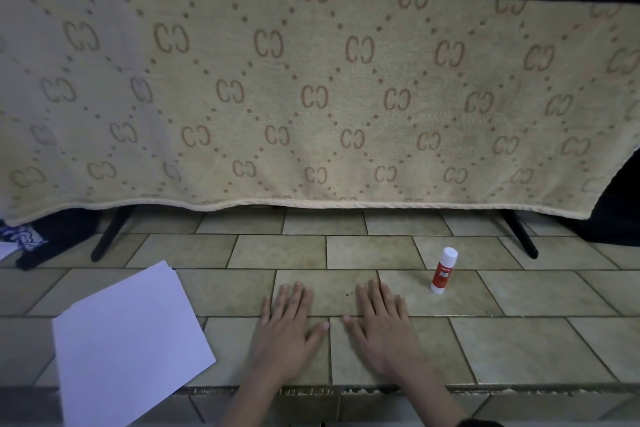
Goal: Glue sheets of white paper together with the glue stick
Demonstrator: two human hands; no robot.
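A small stack of white paper sheets [131, 343] lies on the tiled surface [519, 340] at the lower left, one sheet's corner peeking out behind the top one. A capped glue stick [443, 270], red body with white cap, stands upright to the right of my hands. My left hand [287, 329] and my right hand [381, 326] rest flat, palms down, side by side in the middle, fingers spread, holding nothing. The right hand is about a hand's width from the glue stick.
A beige patterned towel [311, 97] hangs over a black-legged frame [110, 236] across the back. Dark cloth [38, 239] lies at the far left. A step edge [311, 390] runs along the front of the tiles.
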